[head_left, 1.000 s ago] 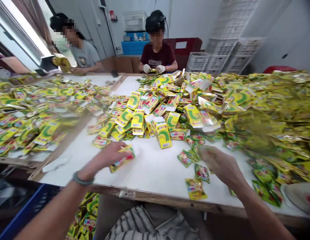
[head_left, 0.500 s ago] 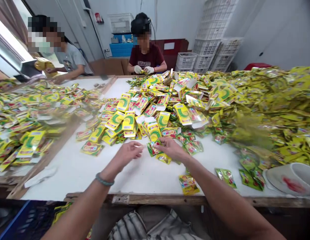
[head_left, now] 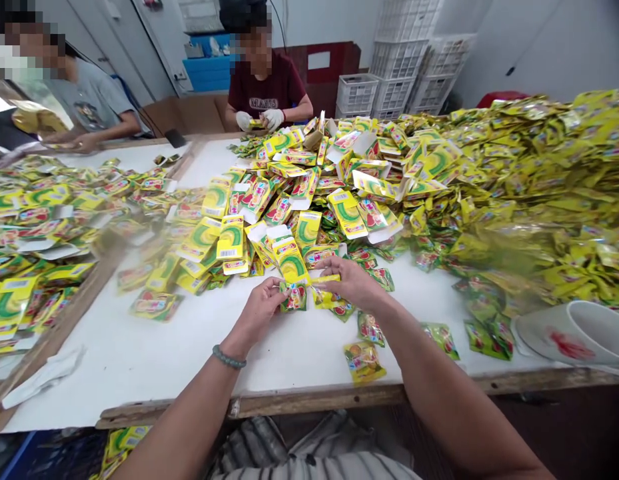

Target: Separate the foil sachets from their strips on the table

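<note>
My left hand pinches a small green sachet over the white table. My right hand is closed on a few more small sachets right beside it, the two hands almost touching. Just beyond my fingers lies a heap of flat yellow-green cartons. Loose sachets lie on the table under my right forearm, near the front edge.
A large mound of yellow sachets fills the right side. More cartons cover the left table section. A white bowl sits at the right edge. Two people sit across the table; one wears white gloves. White crates stand behind.
A second ago my hands were apart, the left on a carton at the left. They have come together at the table's middle, both now holding sachets. The view has tilted down.
</note>
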Motion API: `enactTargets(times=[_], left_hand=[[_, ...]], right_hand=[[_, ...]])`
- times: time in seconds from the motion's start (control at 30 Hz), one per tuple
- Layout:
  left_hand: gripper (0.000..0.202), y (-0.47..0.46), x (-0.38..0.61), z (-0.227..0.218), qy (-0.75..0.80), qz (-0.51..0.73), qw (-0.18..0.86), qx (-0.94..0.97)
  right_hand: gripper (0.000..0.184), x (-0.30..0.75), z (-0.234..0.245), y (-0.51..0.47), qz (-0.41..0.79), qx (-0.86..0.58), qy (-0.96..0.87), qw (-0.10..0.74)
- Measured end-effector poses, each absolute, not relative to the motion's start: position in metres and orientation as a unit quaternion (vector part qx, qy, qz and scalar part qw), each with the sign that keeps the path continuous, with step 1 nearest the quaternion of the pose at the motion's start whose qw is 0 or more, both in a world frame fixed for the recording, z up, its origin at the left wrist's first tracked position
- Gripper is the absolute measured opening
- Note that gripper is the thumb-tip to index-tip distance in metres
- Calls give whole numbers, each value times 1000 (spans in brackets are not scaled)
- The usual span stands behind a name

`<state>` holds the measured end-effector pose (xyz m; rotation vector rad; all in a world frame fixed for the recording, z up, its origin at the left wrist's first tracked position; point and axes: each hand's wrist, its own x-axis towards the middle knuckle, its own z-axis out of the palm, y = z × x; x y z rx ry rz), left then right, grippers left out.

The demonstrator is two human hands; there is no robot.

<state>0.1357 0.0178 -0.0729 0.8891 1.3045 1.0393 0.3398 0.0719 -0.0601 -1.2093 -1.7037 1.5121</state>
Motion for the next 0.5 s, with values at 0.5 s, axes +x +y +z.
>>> enactTargets(times=[0.5], left_hand=[[39,21,141,-74,526,434,661,312]], right_hand=[[34,312,-74,63,527,-465,-573,422]])
